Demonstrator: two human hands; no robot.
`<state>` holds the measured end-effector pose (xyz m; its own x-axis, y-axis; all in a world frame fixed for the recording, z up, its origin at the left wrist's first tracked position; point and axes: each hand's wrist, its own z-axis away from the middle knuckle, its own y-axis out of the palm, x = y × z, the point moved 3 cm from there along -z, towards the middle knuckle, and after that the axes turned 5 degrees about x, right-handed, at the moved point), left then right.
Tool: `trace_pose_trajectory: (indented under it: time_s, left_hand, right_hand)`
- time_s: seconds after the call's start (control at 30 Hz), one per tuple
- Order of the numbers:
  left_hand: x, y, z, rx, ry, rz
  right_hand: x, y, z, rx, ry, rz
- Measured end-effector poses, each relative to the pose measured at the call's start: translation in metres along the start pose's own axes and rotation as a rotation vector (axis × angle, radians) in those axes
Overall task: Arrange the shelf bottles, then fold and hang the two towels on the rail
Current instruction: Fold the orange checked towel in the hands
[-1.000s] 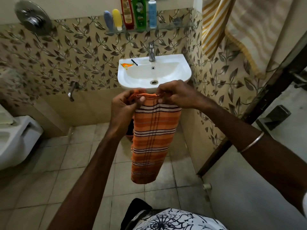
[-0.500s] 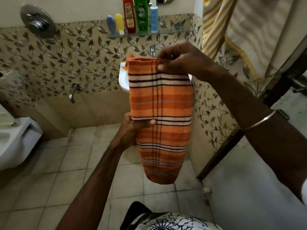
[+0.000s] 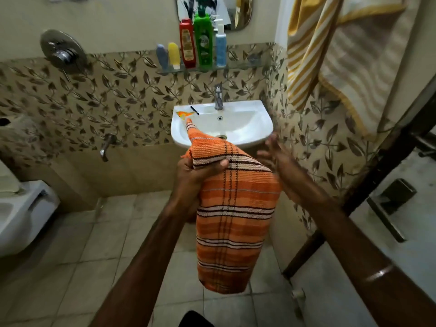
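Note:
An orange striped towel hangs folded in front of the sink, draped over my left hand, which grips it near its top. A loose corner of the towel sticks up over the basin. My right hand is blurred, fingers spread, just right of the towel and holding nothing. A yellow-and-white striped towel hangs at the upper right; I cannot see what it hangs from. Several bottles stand in a row on the glass shelf: grey, yellow, red, green and blue.
A white sink with a tap is on the patterned wall ahead, small items on its left rim. A toilet is at left, a wall tap beside it, a dark door frame at right.
My right hand let go of the towel's top edge and moved down to the right. My left hand took the towel's middle and the upper half flopped over it.

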<state>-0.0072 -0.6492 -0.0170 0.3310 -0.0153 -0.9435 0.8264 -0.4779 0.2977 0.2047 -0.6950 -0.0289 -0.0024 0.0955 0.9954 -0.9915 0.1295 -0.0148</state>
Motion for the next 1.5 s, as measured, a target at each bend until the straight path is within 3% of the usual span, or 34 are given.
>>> trace_pose_trajectory:
  time_s: [0.1,0.17,0.4,0.53,0.73,0.87,1.0,1.17,1.3,1.5]
  left_hand:
    - [-0.004,-0.009,-0.003,-0.02,0.015,0.017]
    - [-0.007,-0.014,-0.006,-0.045,0.016,0.023]
    - [-0.016,-0.024,-0.015,0.023,-0.057,0.131]
    - [-0.018,-0.024,-0.02,0.059,-0.123,0.232]
    - [0.012,-0.029,-0.016,0.186,-0.282,0.689]
    - [0.029,-0.024,0.01,0.253,-0.339,0.407]
    - [0.022,-0.017,0.021,0.236,-0.207,0.139]
    - [0.005,-0.008,0.015,0.105,-0.091,0.138]
    - [-0.006,-0.014,0.0,0.038,-0.101,0.128]
    - [-0.017,-0.032,-0.017,0.125,-0.249,-0.068]
  right_hand:
    - [-0.029,0.016,0.031,0.2,0.079,-0.255]
    - [-0.035,0.024,0.045,0.237,0.06,-0.331]
    - [-0.024,0.018,0.036,0.116,-0.131,-0.14]
    - [-0.006,0.021,0.024,0.115,-0.187,-0.24]
    - [0.022,0.027,0.005,0.118,-0.165,-0.449]
    - [0.037,0.019,-0.003,0.098,-0.167,-0.476]
    - [0.039,0.007,-0.007,0.093,-0.174,-0.493]
    - [0.027,0.006,-0.005,0.297,-0.106,-0.507]
    - [-0.007,0.013,-0.001,0.378,0.04,-0.558]
    - [-0.017,0.019,-0.002,0.215,0.052,-0.344]
